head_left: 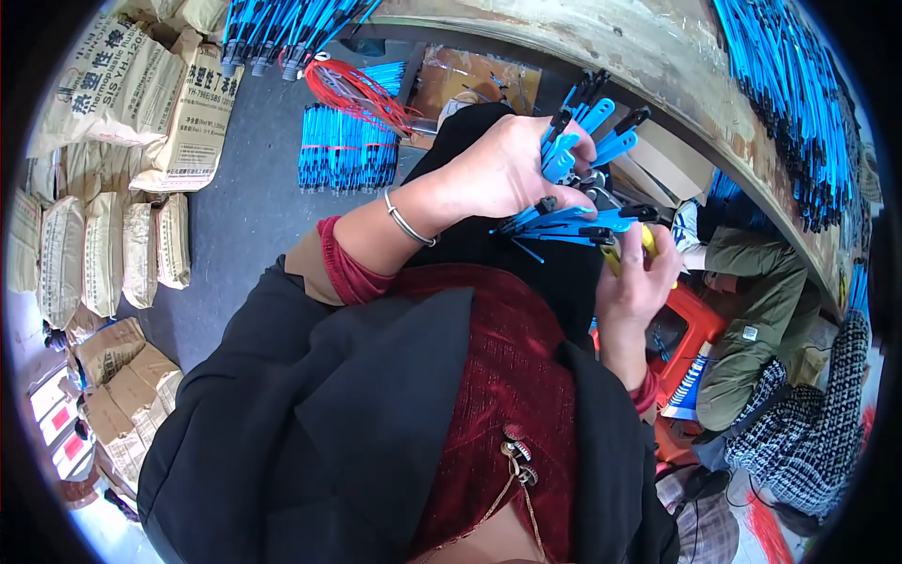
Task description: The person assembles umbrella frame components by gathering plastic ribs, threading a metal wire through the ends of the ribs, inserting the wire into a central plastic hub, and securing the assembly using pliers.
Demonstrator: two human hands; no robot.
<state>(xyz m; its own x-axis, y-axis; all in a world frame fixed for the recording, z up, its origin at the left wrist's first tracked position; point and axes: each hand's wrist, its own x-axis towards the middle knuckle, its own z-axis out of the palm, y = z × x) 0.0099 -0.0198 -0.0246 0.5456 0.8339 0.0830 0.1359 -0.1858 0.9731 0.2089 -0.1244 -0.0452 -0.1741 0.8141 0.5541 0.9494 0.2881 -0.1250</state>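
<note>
In front of my lap, my left hand [512, 169] is closed around a bunch of slim blue plastic strips [594, 117] with black ends. Some strips fan upward past its fingers, and others [564, 228] stick out below toward my right hand. My right hand [639, 282] grips pliers [648, 241], whose two yellow handles show between the fingers. Their grey metal head lies close to the strips by my left fingers. The strips partly cover it, so whether its jaws touch one cannot be made out.
A wooden bench [554, 21] runs along the far side, with heaps of blue strips [780, 103] on its right. Banded blue bundles [348, 150] and red cords [352, 94] lie beyond my left arm. Paper sacks [113, 85] stack at left. A person in green trousers [752, 301] sits right, near a red stool [691, 329].
</note>
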